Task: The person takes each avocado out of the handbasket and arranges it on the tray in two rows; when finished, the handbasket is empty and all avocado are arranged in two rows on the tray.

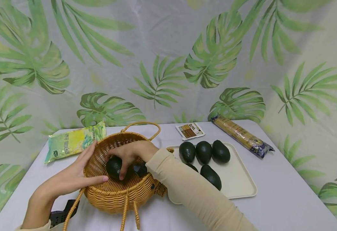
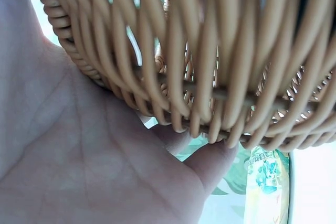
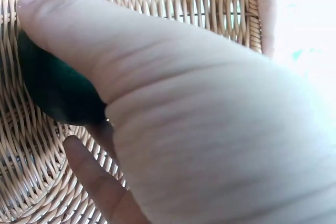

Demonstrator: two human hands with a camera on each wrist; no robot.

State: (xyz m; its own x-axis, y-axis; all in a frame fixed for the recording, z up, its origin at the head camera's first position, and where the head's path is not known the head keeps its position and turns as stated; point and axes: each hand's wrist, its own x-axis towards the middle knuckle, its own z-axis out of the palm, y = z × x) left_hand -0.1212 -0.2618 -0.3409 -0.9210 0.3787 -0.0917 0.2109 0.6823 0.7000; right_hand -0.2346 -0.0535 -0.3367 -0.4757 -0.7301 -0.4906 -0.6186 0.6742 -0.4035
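Observation:
A round wicker basket [image 1: 113,200] stands at the left of the table, tilted a little toward the camera. My left hand [image 1: 71,176] grips its left rim, the thumb over the inside and the other fingers along the outer weave. Inside the basket, my right hand [image 1: 130,154] holds a dark green avocado [image 1: 114,167] between thumb and fingers. In the right wrist view this avocado [image 3: 58,87] lies under the thumb, close over the woven bottom. Part of the basket's interior is hidden by the right hand and forearm.
Right of the basket, a cream tray [image 1: 240,179] bears several avocados [image 1: 204,152], partly covered by my right sleeve. Behind stand a white-and-brown packet [image 1: 190,130] and a long pack of noodles [image 1: 237,133]. A yellow-green bag [image 1: 73,141] lies at the back left. Basket handles [image 1: 142,123] stick out front and back.

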